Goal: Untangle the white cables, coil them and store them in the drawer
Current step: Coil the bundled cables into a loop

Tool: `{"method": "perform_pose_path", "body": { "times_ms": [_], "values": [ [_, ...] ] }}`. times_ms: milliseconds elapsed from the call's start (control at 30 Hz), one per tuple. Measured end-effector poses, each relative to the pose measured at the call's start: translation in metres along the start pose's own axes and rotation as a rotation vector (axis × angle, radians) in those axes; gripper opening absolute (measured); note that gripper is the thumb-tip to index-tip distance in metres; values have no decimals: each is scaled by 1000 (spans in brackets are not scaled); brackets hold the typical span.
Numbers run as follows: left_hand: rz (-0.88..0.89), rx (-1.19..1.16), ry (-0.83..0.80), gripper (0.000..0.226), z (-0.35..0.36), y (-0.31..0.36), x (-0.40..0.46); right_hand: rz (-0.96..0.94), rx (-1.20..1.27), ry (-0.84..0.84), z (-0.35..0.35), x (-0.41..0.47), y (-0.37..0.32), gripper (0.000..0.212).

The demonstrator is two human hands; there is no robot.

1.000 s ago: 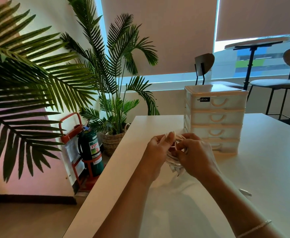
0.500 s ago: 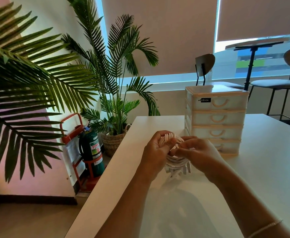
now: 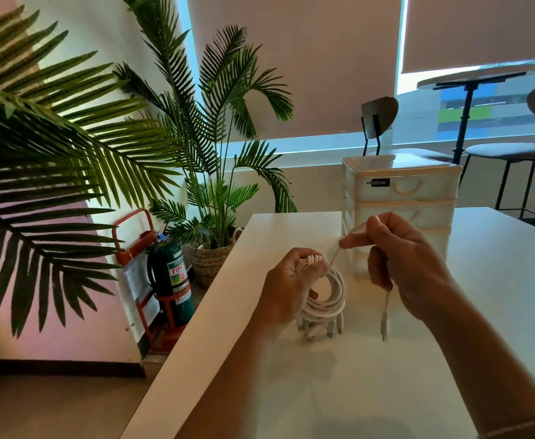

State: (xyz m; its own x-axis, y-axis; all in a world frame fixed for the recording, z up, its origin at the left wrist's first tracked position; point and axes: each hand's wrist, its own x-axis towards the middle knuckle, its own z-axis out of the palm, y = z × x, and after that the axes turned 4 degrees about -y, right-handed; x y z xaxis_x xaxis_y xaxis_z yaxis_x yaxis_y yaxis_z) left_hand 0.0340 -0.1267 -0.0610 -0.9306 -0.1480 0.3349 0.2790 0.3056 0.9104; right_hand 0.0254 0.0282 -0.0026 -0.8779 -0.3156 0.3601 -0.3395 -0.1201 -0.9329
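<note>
— Left hand, centre frame, wrapped tight round the coiled white cables, plugs dangling just over the table.

— And the right hand?

— Right of it, pinching one loose strand, connector hanging down. Behind both hands, the drawer unit, every visible drawer closed.

"abox" on the drawer unit label; "FIRE" on the extinguisher.

Potted palm, fire extinguisher, chairs.
</note>
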Motion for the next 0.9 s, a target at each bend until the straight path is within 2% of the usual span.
{"method": "perform_pose_path", "body": {
  "times_ms": [100,233,367,500,600,667,767,833,900],
  "values": [
    [43,80,48,18,1,0,-1,-67,-23,0,2,0,4,23],
    [27,99,76,10,0,1,0,-97,2,2,4,0,5,23],
    [14,-7,-98,6,3,8,-2,-91,49,72,-2,2,5,24],
    [20,-86,-306,14,6,20,-8,-36,109,134,-7,4,5,27],
    [13,-140,-367,34,9,27,-11,12,119,170,-11,5,5,28],
    [-6,-153,-373,33,11,25,-10,41,118,188,-15,7,7,27],
    [-14,-165,-380,23,13,22,-11,78,-34,232,-21,11,13,24],
    [-11,-238,-403,24,14,24,-12,117,-235,249,-23,13,22,24],
    [-12,-296,-421,26,14,26,-13,150,-323,226,-20,16,33,25]
  ]
}}
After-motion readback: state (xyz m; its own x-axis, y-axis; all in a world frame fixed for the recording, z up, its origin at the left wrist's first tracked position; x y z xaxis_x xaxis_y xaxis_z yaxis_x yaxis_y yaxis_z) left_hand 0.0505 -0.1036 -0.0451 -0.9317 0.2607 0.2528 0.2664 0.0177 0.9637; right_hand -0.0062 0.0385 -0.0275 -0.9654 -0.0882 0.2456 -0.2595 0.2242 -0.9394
